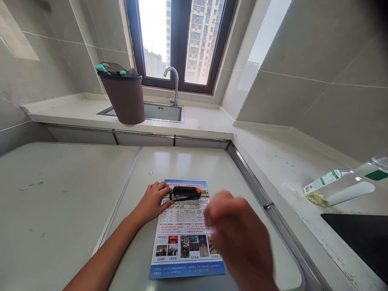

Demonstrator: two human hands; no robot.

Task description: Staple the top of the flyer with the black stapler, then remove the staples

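Note:
A printed flyer (188,230) with blue bands, text and small photos lies flat on the folding tabletop. On its upper part rests a black, elongated handheld device (186,192) with an orange piece at its right end; I cannot make out its exact kind. My left hand (157,198) grips the device's left end between thumb and fingers, the palm low over the flyer's left edge. My right hand (242,230), raised nearer the camera over the flyer's right side, is smeared by motion. Its fingers look curled, and whether they hold anything does not show.
A brown bin (124,97) with green-topped bottles stands at the sink's (163,112) edge, beside the faucet (174,85). On the right counter (266,149) are a large clear bottle (345,188) and a black panel (354,238). A small white scrap (151,173) lies beyond the flyer.

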